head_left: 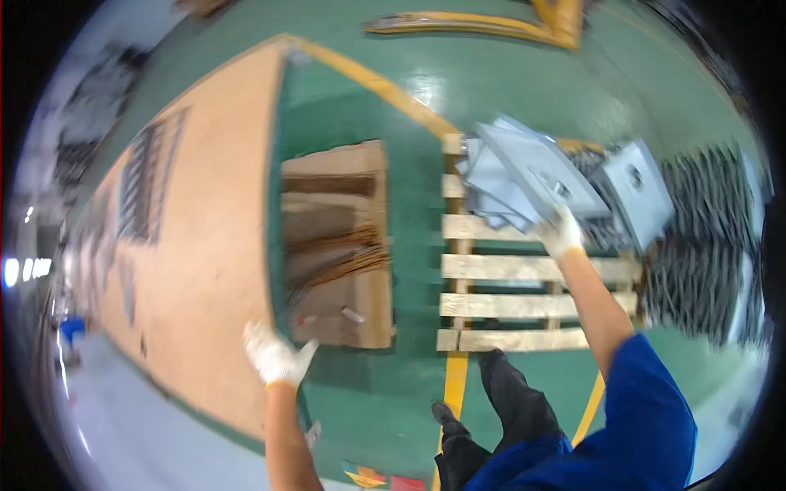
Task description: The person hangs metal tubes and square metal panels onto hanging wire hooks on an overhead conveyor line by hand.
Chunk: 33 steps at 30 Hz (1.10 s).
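My right hand, in a white glove, is at the lower edge of a grey metal panel above the wooden pallet; its fingers look closed on that edge. More grey sheets lie under and beside this panel. Another panel with a cut-out leans just to the right. On the left, my left hand, gloved in white as well, is over the near edge of the tan tabletop, with fingers spread and nothing in them.
Slatted metal parts lie on the tabletop. Cardboard with brown rods is beside the table. Stacked wavy metal parts stand right of the pallet. A yellow pallet jack is at the far side.
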### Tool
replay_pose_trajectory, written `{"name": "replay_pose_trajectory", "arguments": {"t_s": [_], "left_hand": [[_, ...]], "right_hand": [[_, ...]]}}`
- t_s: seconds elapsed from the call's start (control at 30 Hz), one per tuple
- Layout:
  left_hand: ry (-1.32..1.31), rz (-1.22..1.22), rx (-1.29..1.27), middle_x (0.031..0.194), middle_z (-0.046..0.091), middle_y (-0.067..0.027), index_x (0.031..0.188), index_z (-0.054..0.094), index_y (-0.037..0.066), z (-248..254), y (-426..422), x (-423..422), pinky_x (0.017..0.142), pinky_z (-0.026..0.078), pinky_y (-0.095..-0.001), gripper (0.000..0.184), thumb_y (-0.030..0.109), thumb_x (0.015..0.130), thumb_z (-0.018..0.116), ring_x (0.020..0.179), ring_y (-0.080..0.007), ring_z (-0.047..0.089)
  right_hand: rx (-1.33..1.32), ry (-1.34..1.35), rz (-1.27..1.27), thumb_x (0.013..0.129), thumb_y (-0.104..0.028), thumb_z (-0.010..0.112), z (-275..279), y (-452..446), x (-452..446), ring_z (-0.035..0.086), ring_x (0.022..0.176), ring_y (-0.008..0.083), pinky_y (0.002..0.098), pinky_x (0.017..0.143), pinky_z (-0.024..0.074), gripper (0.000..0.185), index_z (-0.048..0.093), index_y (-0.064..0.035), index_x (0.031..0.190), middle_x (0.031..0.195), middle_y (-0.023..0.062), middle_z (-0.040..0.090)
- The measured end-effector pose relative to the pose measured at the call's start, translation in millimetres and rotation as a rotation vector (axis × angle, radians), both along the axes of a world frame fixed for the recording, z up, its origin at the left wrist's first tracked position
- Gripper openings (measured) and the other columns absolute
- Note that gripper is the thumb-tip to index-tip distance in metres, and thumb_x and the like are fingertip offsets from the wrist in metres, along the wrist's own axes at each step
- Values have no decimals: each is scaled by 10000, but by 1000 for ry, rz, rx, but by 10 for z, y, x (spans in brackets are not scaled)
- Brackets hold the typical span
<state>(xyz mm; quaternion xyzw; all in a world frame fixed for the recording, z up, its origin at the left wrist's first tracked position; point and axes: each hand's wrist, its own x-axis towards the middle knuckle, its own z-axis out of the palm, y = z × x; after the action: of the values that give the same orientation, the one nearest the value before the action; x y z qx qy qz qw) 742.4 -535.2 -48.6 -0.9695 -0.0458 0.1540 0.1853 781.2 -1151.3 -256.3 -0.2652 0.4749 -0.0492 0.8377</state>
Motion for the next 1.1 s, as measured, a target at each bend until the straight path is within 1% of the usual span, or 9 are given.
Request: {"name": "replay_pose_trajectory", "arguments": {"t_s": [0.13, 0.2, 0.27, 0.4, 0.57, 0.63, 0.77, 0.9, 1.1], "left_hand": [[114, 81, -173, 1564, 375, -273, 1462, 438, -55, 411, -56, 161, 1218, 263, -501, 1185, 727, 636, 771, 1471, -429, 321], [95, 149, -333, 1381, 554, -286, 1335, 568, -18, 502, 35, 163, 1078, 456, -472, 996, 686, 658, 761, 1312, -428, 514], [-73, 211, -545, 1244, 621, -260, 1184, 622, -9, 639, -83, -5, 979, 517, -478, 780, 579, 687, 747, 1150, -428, 614], [-27, -85, -749, 1049, 646, -235, 1001, 609, -6, 746, -707, -892, 909, 539, -484, 360, 245, 743, 625, 1018, -414, 644], [453, -275, -1052, 1339, 620, -200, 1346, 600, 59, 222, -722, -3209, 1066, 475, -457, 717, 246, 667, 733, 1252, -386, 580], [153, -291, -1098, 1324, 615, -180, 1288, 630, 70, -147, -524, -4251, 1066, 462, -461, 655, 196, 653, 733, 1251, -354, 566], [-121, -80, -1043, 988, 669, -140, 1045, 675, 70, 396, -37, -5349, 1023, 471, -462, 431, 143, 623, 725, 1004, -344, 622], [-489, 97, -894, 816, 649, -118, 816, 659, 76, 699, 411, -5903, 1037, 466, -489, 233, 119, 589, 694, 859, -341, 628], [-922, 285, -798, 662, 587, -106, 651, 623, 99, 713, 794, -6325, 1013, 493, -538, 151, 57, 506, 618, 702, -341, 597]], "right_hand": [[17, -186, 307, 974, -307, 617, 476, 232, -1441, 581, 1152, 245, 437, 1009, 461, 409, 567, -46, 1286, 1253, 82, 628], [79, 22, 209, 951, -256, 652, 1005, 591, -2021, 628, 907, 176, 369, 784, 534, 299, 607, -76, 1185, 1096, 42, 657], [38, 101, 158, 925, -235, 680, 1210, 969, -2514, 582, 690, 144, 333, 598, 503, 113, 634, -136, 893, 797, -16, 640], [150, 279, 330, 873, -231, 694, 1303, 1597, -3404, 592, 681, 163, 312, 588, 495, 109, 623, -152, 899, 819, -20, 646], [168, 438, 799, 863, -338, 624, 1338, 2524, -4413, 560, 671, 215, 408, 545, 450, 222, 593, -149, 976, 794, 11, 594], [151, 440, 983, 875, -290, 618, 1295, 2860, -4618, 579, 726, 273, 470, 615, 516, 237, 571, -102, 1012, 900, 99, 604], [64, 428, 1226, 902, -211, 590, 2137, 3946, -4815, 622, 798, 339, 499, 688, 555, 237, 578, -32, 1056, 977, 173, 599], [159, 293, 1605, 926, -175, 587, 2347, 4645, -4848, 674, 871, 331, 452, 733, 566, 246, 604, -5, 1103, 1044, 177, 684], [64, 216, 1805, 911, -165, 664, 2979, 5704, -5042, 594, 688, 291, 467, 665, 522, 174, 538, -73, 835, 819, 113, 602]]}}
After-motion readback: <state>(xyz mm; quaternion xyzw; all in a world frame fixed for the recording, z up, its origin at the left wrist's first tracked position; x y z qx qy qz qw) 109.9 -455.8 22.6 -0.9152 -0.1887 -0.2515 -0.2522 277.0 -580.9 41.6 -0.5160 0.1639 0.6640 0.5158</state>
